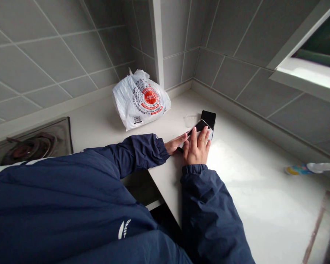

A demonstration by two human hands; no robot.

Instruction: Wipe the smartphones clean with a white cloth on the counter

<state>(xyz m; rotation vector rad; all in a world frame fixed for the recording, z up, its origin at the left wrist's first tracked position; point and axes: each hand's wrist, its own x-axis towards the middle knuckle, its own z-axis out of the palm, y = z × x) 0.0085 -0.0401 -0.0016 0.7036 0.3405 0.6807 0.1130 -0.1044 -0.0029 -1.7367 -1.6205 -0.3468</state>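
Note:
A smartphone [200, 125] with a dark screen lies tilted between my hands, just above the white counter. My left hand [177, 143] grips its near left edge, thumb along the side. Over the screen, my right hand [196, 147] lies flat with its fingers stretched out and slightly apart. Something pale is on the screen by these fingers; whether it is a cloth or glare I cannot tell. Behind the phone rests a flat black rectangular object [209, 116], partly hidden by it. To the left of that is a thin clear piece [191, 120], like a transparent phone case.
A white plastic bag [129, 106] with red and black print stands near the corner. At the left is a gas stove [41, 143]. A spray bottle [305, 169] lies or stands at the right wall. The counter's [165, 183] front edge runs beside my right sleeve.

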